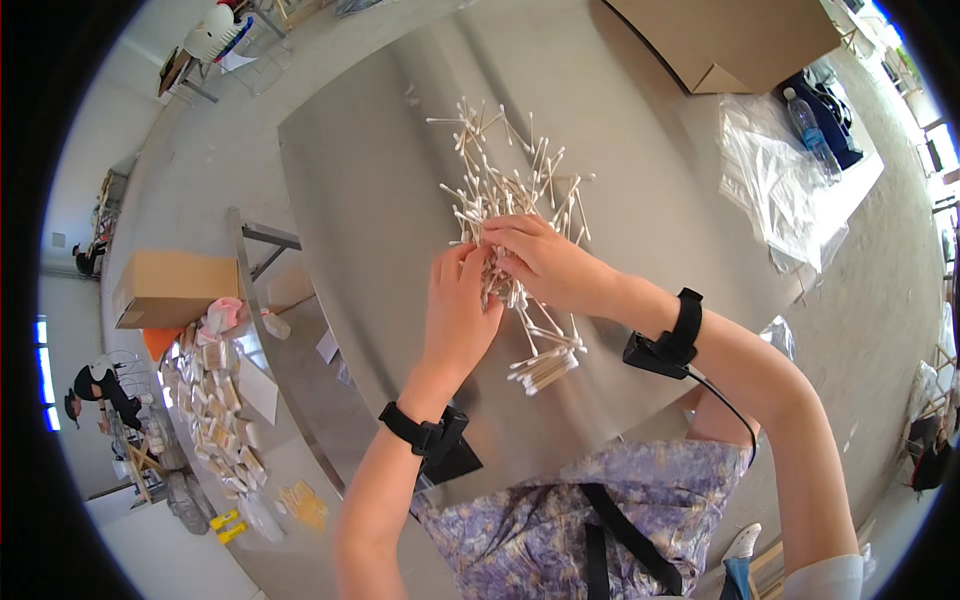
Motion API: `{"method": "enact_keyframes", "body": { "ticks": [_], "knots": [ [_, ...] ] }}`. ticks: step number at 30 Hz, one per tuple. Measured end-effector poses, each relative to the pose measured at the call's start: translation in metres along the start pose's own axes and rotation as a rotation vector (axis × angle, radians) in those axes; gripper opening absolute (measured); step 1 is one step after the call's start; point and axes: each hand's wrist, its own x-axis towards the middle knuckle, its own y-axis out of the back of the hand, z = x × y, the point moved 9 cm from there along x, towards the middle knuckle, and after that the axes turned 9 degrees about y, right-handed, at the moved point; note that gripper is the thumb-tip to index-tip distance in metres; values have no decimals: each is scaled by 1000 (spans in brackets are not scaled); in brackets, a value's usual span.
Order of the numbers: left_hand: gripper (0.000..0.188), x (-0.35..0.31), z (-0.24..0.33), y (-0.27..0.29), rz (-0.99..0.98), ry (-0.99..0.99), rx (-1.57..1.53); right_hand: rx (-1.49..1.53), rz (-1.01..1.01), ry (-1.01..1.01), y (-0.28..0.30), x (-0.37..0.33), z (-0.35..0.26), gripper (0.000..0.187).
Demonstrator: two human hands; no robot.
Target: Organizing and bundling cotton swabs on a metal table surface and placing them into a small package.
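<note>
A loose heap of white-tipped cotton swabs lies spread on the shiny metal table. My left hand and my right hand meet at the near edge of the heap, fingers closed around a bunch of swabs between them. A neater small bundle of swabs rests on the table just below my right wrist. Both wrists carry black straps with small devices.
An open cardboard box sits at the table's far right corner. Clear plastic bags and a water bottle lie on the floor to the right. A second table at the left holds a cardboard box and several small packets.
</note>
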Motion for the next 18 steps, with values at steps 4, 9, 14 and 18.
{"method": "enact_keyframes", "body": {
  "ticks": [4, 9, 14, 18],
  "knots": [
    [59, -40, 9, 12, 9, -19, 142, -212, -5, 73, 25, -40, -42, 31],
    [52, -95, 25, 32, 57, 34, 136, -172, 109, -153, 55, -103, -80, 32],
    [47, -127, 54, -2, 71, -26, 82, -167, 144, -167, 18, -157, -69, 43],
    [45, -133, 61, -23, -7, -22, 133, -394, 68, -76, -16, -154, -76, 50]
  ]
}}
